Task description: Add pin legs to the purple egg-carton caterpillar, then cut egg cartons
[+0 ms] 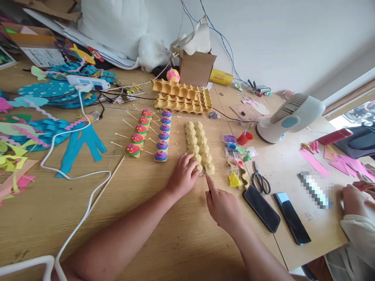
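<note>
My left hand point(183, 175) rests on the near end of an upturned yellow egg carton strip point(199, 144), fingers curled over its last cups. My right hand point(220, 205) is closed just in front of that end, forefinger stretched toward the carton, gripping a thin dark tool I cannot make out. To the left stand two rows of painted egg-cup figures point(152, 134) with pins sticking out of them.
More egg cartons point(180, 95) and a cardboard box point(195, 68) lie at the back. Small bags of bits point(236, 154), a red cup point(244, 137), scissors point(260, 179), two phones point(277, 212), a fan point(288, 117). Paper cut-outs point(43, 117) and a white cable point(76, 171) left. Another person's hand point(356, 199) right.
</note>
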